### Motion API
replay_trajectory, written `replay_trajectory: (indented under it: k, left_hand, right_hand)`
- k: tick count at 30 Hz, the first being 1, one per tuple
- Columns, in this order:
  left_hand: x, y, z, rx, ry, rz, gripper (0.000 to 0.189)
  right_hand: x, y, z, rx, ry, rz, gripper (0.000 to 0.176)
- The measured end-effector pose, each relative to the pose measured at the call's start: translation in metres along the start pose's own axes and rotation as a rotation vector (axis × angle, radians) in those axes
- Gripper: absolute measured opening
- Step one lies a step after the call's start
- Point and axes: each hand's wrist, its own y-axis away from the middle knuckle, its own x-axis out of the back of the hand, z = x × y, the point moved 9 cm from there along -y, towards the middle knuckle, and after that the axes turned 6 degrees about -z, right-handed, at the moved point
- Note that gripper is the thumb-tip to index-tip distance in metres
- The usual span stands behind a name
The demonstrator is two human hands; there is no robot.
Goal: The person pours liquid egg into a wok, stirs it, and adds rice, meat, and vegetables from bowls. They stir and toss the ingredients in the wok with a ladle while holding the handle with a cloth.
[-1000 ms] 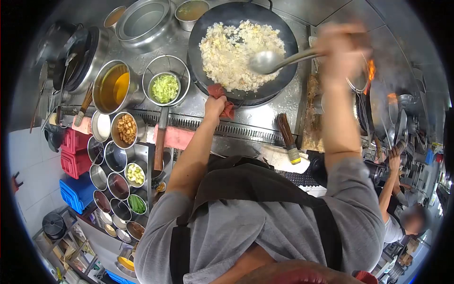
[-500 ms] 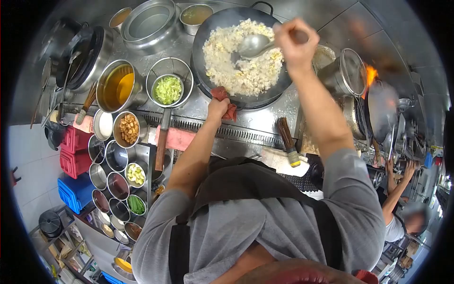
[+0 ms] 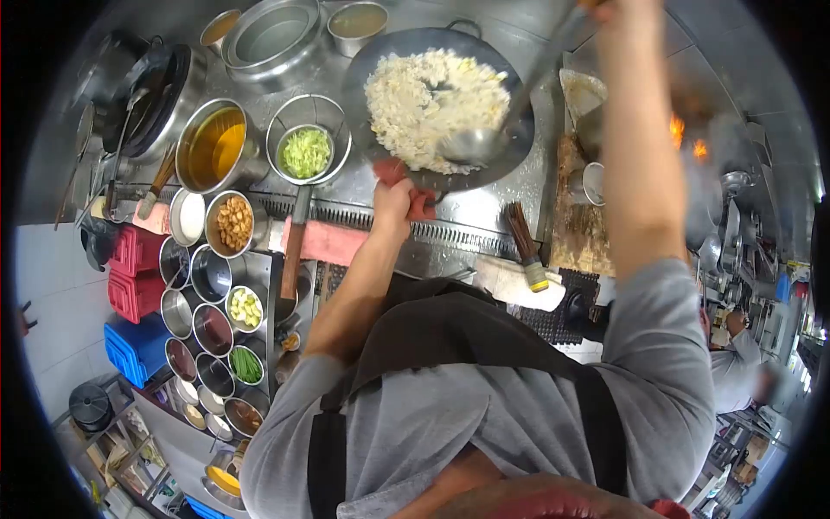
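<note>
A black wok [image 3: 510,69] holds a heap of fried rice [image 3: 402,95] with bits of egg. My left hand [image 3: 393,206] is closed round a red cloth [image 3: 422,204] at the wok's near edge; the wok part under the cloth is hidden. At the top of the view, partly cut off, my right hand [image 3: 616,10] grips the end of a ladle's long handle. The ladle's bowl [image 3: 469,147], blurred, lies in the near right part of the rice.
Left of the wok are a strainer [image 3: 344,143] with chopped greens [image 3: 305,153], an oil pot [image 3: 192,156] and several ingredient bowls [image 3: 213,329]. A bamboo brush [image 3: 527,251] lies in front. On the right, flames [image 3: 677,130] burn and a co-worker's sleeve [image 3: 735,372] shows.
My right hand has risen up and to the right, while the ladle's bowl has moved toward the wok's near side. The wok is tilted slightly differently, with its rice shifted. The co-worker's arms have lowered.
</note>
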Motion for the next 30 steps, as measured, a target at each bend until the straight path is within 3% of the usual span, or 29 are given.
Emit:
replay_trajectory:
  k: [1, 2, 4, 5, 6, 8, 9, 11, 12, 13, 16, 17, 18, 19, 20, 21, 22, 26, 27, 28, 30]
  left_hand:
    - [-0.017, 0.06, 0.022, -0.055, 0.071, 0.045, 0.024]
    - [-0.025, 0.091, 0.036, -0.111, 0.141, 0.091, 0.022]
    - [-0.027, 0.098, 0.033, -0.061, 0.15, 0.081, 0.022]
    - [-0.027, 0.099, 0.03, -0.029, 0.157, 0.058, 0.022]
    - [-0.015, 0.071, 0.019, -0.034, 0.15, 0.069, 0.022]
    - [0.003, -0.003, -0.019, -0.037, 0.039, -0.071, 0.022]
    - [0.003, 0.002, -0.019, -0.067, 0.019, -0.057, 0.026]
    - [0.018, 0.053, -0.037, -0.147, -0.023, -0.069, 0.032]
    - [0.028, 0.09, -0.055, -0.02, -0.065, 0.007, 0.034]
    - [0.037, 0.119, -0.062, 0.105, -0.109, 0.089, 0.036]
    - [0.023, 0.132, -0.028, 0.014, 0.036, 0.075, 0.034]
    - [-0.017, 0.135, 0.014, -0.035, 0.137, 0.084, 0.025]
    - [-0.014, 0.097, 0.013, -0.055, 0.127, 0.028, 0.013]
    - [-0.02, 0.062, 0.01, -0.086, 0.093, -0.057, 0.005]
    - [-0.015, 0.02, 0.002, -0.104, 0.09, -0.114, 0.008]
    - [-0.011, 0.011, -0.001, -0.121, 0.074, -0.106, 0.014]
    - [-0.01, 0.003, -0.004, -0.138, 0.063, -0.104, 0.021]
    - [0.029, 0.106, -0.045, -0.039, -0.04, 0.072, 0.045]
    - [0.023, 0.113, -0.027, -0.052, -0.042, 0.068, 0.045]
    - [0.012, 0.125, -0.011, -0.033, -0.025, 0.031, 0.042]
    - [-0.009, 0.122, 0.018, -0.069, 0.105, -0.006, 0.032]
  right_hand:
    - [-0.007, 0.019, -0.052, 0.053, 0.111, 0.051, 0.03]
    - [0.002, 0.013, -0.065, 0.036, 0.111, 0.055, 0.03]
    - [0.015, 0.009, -0.068, -0.007, -0.224, -0.079, 0.027]
    - [0.01, 0.052, -0.057, 0.031, 0.02, 0.247, 0.023]
    - [0.019, 0.035, -0.002, -0.001, -0.101, 0.176, 0.022]
    - [0.024, 0.053, 0.03, 0.121, 0.077, 0.325, 0.022]
    - [0.021, 0.064, 0.029, 0.111, 0.084, 0.346, 0.022]
    - [0.018, 0.077, -0.007, 0.357, 0.068, 0.344, 0.021]
    - [0.023, 0.08, -0.027, 0.36, 0.064, 0.358, 0.021]
    - [0.021, 0.085, -0.054, 0.362, -0.005, 0.313, 0.021]
    - [0.004, 0.093, -0.074, 0.353, -0.067, 0.203, 0.019]
    - [-0.002, 0.1, -0.079, 0.344, -0.039, 0.165, 0.019]
    - [-0.022, 0.127, -0.085, 0.303, 0.026, 0.128, 0.018]
    - [-0.013, 0.121, -0.057, 0.241, 0.181, 0.269, 0.015]
    - [-0.023, 0.127, -0.036, 0.223, 0.227, 0.277, 0.012]
    - [-0.021, 0.121, -0.003, 0.367, 0.232, 0.227, 0.013]
    - [-0.027, 0.125, 0.003, 0.333, 0.237, 0.223, 0.014]
    - [-0.017, 0.127, -0.053, 0.367, 0.02, 0.134, 0.018]
    - [-0.01, 0.129, -0.073, 0.344, -0.028, 0.191, 0.019]
    - [-0.014, 0.123, -0.087, 0.38, -0.063, 0.032, 0.019]
    - [-0.027, 0.121, -0.09, 0.337, -0.2, -0.007, 0.017]
